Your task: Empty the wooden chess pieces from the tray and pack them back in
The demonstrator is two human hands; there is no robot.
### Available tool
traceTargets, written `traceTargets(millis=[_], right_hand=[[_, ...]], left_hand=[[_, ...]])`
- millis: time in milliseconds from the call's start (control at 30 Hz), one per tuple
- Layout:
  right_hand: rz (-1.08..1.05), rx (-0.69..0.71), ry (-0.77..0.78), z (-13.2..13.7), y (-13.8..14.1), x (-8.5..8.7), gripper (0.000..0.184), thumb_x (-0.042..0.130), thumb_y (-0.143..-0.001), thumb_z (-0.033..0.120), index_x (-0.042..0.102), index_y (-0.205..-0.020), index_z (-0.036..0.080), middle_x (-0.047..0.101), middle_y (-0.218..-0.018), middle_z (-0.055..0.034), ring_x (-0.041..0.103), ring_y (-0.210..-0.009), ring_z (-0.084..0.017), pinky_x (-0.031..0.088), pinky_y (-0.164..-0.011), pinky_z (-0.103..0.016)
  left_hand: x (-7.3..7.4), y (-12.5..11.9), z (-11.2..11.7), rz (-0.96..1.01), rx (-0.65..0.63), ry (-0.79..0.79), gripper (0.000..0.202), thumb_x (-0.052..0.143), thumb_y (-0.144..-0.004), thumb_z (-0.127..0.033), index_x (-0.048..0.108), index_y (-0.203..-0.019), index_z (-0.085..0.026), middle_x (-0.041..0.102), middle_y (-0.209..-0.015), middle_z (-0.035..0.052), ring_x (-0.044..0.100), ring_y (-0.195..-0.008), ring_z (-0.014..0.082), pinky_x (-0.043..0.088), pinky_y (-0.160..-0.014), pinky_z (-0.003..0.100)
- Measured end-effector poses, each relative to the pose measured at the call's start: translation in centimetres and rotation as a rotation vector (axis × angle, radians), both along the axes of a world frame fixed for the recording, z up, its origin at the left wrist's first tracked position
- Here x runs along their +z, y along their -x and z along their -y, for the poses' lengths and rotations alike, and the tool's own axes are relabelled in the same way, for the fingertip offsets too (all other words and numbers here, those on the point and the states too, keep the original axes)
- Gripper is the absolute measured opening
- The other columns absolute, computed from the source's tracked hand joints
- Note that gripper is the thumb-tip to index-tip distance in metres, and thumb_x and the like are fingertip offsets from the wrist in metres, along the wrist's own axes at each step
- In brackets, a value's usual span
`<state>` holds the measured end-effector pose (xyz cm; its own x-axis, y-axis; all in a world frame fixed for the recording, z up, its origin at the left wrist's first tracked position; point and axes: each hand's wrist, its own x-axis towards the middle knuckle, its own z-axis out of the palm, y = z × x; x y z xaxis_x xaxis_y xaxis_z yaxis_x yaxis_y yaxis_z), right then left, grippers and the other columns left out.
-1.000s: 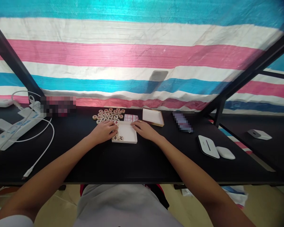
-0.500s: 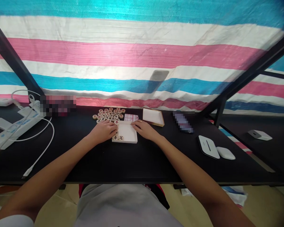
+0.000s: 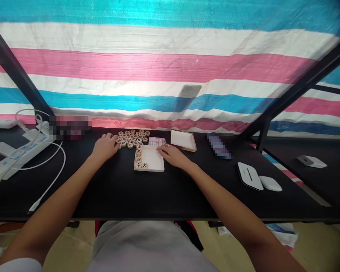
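Note:
Round wooden Chinese chess pieces (image 3: 132,136) lie in a pile toward the back of the black desk. At the pile's left edge my left hand (image 3: 105,146) has its fingers and thumb curled around a piece; the hand partly hides it. A shallow white box (image 3: 154,162) stands in front of the pile. Inside it, several pieces (image 3: 138,159) line the left wall, with one more (image 3: 144,165) beside them in the front row. My right hand (image 3: 171,154) grips the box's right rim near the back corner, fingers over the edge.
The box lid (image 3: 183,140) lies inner side up behind my right hand. A folded paper with red lines (image 3: 156,141) is next to the pile. Phone (image 3: 219,146), white devices (image 3: 249,175) and mouse (image 3: 270,183) sit right; power strip (image 3: 22,153) and white cables (image 3: 45,189) left.
My left hand has moved left and back, from the box's left side to the pile's left edge. Pieces it covered in the box now show. My right hand stays on the rim.

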<state>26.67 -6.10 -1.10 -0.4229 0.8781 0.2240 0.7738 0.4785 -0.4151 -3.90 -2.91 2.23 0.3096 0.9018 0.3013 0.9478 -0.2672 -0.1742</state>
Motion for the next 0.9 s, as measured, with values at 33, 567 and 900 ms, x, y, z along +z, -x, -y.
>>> traceTargets(millis=[33,567,900], right_hand=[[0.002,0.0,0.004,0.0,0.0,0.0,0.03,0.04,-0.095,0.025,0.064,-0.11,0.016,0.064,-0.112,-0.0115,0.059,-0.105,-0.022,0.044,-0.098,-0.038],[0.011,-0.004,0.012,0.2,0.2,0.3,0.03,0.04,-0.095,0.025,0.063,-0.111,0.015,0.064,-0.113,-0.0118,0.059,-0.106,-0.022,0.043,-0.098,-0.037],[-0.002,0.008,0.006,0.2,0.1,0.3,0.03,0.04,-0.095,0.025,0.064,-0.11,0.015,0.065,-0.112,-0.0121,0.059,-0.106,-0.022,0.043,-0.098,-0.037]], left_hand=[[-0.2,0.4,-0.3,0.006,0.04,0.028,0.036,0.044,-0.089,-0.033,0.059,-0.116,-0.015,0.06,-0.11,0.0136,0.056,-0.1,0.0285,0.047,-0.078,0.035],[-0.2,0.7,-0.9,0.101,0.105,0.23,0.04,0.03,-0.092,-0.025,0.056,-0.122,-0.023,0.056,-0.123,0.0101,0.056,-0.108,0.0279,0.049,-0.079,0.038],[0.2,1.4,-1.3,0.03,0.132,0.298,0.029,0.038,-0.088,-0.028,0.06,-0.106,-0.021,0.063,-0.108,0.0112,0.06,-0.099,0.0277,0.049,-0.074,0.035]])
